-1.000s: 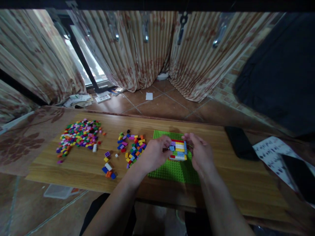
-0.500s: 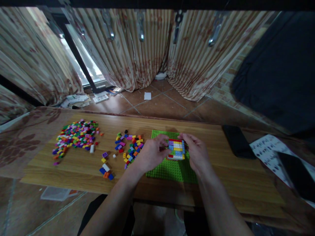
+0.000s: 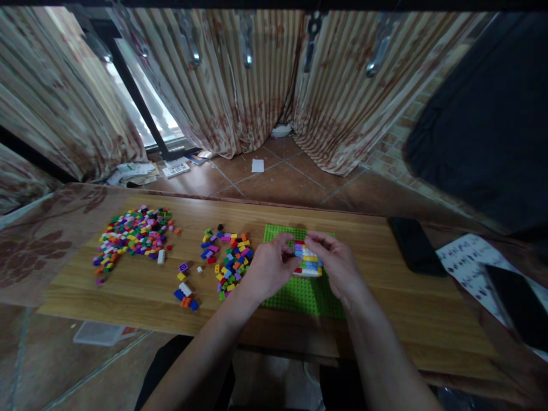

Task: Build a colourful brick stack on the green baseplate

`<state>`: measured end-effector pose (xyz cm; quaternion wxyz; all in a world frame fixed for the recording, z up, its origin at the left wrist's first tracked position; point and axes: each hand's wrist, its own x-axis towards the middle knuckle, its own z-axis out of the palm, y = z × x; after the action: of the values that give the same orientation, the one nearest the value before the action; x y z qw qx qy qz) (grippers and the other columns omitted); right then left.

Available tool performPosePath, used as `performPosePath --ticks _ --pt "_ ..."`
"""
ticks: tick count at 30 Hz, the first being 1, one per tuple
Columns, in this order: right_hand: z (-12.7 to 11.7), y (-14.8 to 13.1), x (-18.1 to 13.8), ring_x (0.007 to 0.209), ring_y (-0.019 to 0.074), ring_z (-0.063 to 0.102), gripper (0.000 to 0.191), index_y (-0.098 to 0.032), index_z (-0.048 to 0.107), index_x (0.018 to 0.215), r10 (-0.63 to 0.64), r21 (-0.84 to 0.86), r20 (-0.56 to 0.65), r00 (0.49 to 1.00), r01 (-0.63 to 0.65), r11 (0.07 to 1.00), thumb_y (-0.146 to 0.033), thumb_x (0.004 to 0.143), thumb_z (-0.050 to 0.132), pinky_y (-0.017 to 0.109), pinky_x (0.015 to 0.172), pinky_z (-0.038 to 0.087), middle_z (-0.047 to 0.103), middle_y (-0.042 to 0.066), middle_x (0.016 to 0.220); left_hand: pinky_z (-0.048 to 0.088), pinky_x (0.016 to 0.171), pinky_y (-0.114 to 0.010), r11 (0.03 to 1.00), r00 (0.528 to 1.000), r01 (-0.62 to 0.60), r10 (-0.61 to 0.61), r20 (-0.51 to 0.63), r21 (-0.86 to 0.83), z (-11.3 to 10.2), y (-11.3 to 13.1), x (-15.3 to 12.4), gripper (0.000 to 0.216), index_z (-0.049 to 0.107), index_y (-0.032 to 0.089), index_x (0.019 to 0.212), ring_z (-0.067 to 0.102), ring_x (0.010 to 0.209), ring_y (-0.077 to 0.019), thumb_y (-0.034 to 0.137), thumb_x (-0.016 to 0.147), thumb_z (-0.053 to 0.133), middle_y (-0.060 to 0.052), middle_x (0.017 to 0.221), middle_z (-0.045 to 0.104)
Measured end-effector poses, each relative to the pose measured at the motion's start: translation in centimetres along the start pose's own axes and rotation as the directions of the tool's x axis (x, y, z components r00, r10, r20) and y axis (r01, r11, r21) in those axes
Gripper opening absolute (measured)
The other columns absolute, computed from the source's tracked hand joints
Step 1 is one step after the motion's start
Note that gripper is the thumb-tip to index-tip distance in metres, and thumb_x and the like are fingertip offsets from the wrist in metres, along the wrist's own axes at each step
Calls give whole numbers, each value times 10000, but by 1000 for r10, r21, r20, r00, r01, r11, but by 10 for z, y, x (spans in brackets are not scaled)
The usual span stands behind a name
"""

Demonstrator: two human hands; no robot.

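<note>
A small block of stacked bricks (image 3: pixel 309 261), in red, yellow, blue, purple and white layers, stands on a green studded baseplate (image 3: pixel 299 291) on the wooden table (image 3: pixel 411 308). My left hand (image 3: pixel 270 267) is curled against the block's left side, fingertips pinched on its edge. My right hand (image 3: pixel 336 265) covers the block's right side and top, fingers bent over it. Part of the block is hidden behind the fingers.
A small heap of loose bricks (image 3: pixel 229 257) lies just left of the baseplate, a few more (image 3: pixel 185 294) nearer me, and a large heap (image 3: pixel 132 235) at far left. A black phone (image 3: pixel 411 246) and printed paper (image 3: pixel 471 262) lie to the right.
Both hands have closed in tighter on the brick block; the right hand's fingers now reach over its top. The view shifted slightly.
</note>
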<state>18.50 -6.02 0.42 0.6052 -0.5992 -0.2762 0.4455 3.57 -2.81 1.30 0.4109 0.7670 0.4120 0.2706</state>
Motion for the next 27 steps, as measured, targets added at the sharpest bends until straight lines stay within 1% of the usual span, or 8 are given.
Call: performPosePath --ticks 3,6,9,16,22,24,27 --pt "-1 -1 -2 839 198 650 529 -183 715 982 -4 -129 40 999 9 992 -423 528 844 333 745 503 715 57 973 502 661 -252 1000 1000 7 -7 -1 -7 -1 1 0 372 558 163 1172 674 727 -158 175 806 619 -15 809 710" --pt "0 -3 -4 829 215 666 586 -165 698 1032 17 -216 47 999 -7 976 -406 514 831 354 753 510 727 76 974 495 646 -246 1000 1000 4 -4 2 -17 -1 2 0 383 555 162 1183 674 719 -157 180 806 623 -17 807 713" --pt "1 -5 -4 810 218 672 579 -158 693 1031 18 -260 47 999 -5 966 -400 517 807 355 748 514 732 78 947 491 642 -241 1000 1000 2 -2 -5 -28 0 1 0 390 551 162 1184 670 704 -150 174 800 623 -14 804 712" --pt "0 -3 -2 817 226 682 505 -172 703 1012 -28 -342 81 996 54 938 -400 568 780 359 745 522 739 69 913 485 633 -243 999 1000 13 -12 10 -43 2 -4 1 403 547 152 1188 663 681 -150 170 791 616 -12 787 720" --pt "1 -5 -1 825 221 680 467 -185 717 982 -41 -377 87 995 71 924 -396 570 782 360 761 518 744 65 942 466 607 -241 998 999 33 -33 4 -46 1 -2 0 408 561 130 1191 636 636 -143 194 792 615 -4 745 702" --pt "-1 -3 -1 815 220 677 487 -187 716 991 -25 -356 87 996 55 933 -405 563 795 355 745 515 744 63 932 460 597 -241 999 999 35 -35 2 -40 2 -2 0 408 564 125 1192 629 627 -142 204 795 615 -3 740 700" --pt "-4 0 0 781 209 668 557 -189 707 1030 33 -293 97 995 -3 956 -420 538 831 341 714 508 743 52 903 461 588 -241 998 999 29 -29 14 -54 0 -2 0 425 560 121 1211 628 621 -143 213 799 617 -5 745 701"
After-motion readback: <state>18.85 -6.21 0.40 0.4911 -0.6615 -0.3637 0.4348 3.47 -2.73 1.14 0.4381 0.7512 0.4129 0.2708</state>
